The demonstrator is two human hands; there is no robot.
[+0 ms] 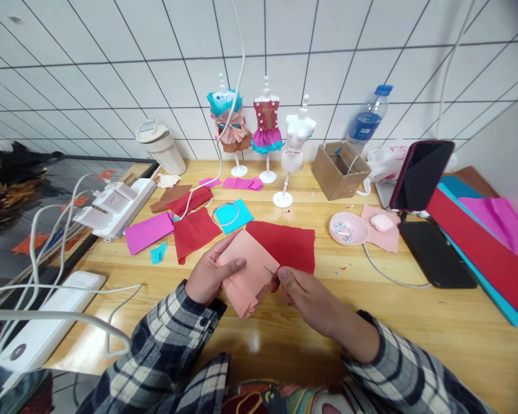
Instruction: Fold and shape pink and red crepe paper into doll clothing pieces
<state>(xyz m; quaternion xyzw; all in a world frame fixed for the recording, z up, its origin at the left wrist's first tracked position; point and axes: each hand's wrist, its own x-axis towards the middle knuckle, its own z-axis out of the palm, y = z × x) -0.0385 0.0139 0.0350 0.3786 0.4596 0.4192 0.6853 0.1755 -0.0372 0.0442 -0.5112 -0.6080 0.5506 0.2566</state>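
My left hand (216,273) grips a folded pink piece of crepe paper (248,264), with the thumb flat on top of it. Between the thumb and fingers of my right hand (300,290) is a thin dark pointed tool (271,272), its tip lying over the paper's right corner. Whether it is a needle or a scissor blade I cannot tell. Just behind the pink piece lies a red sheet (289,241). A blue piece (244,214) with a ring on it, another red piece (194,230) and a magenta piece (149,233) lie to the left.
Two dressed mini mannequins (231,126) (266,123) and a bare white one (300,135) stand at the back. Rightward are a cardboard box (341,178), a pink bowl of beads (343,240), a propped phone (423,175) and a bottle (366,121). Cables and a power bank (54,322) lie left.
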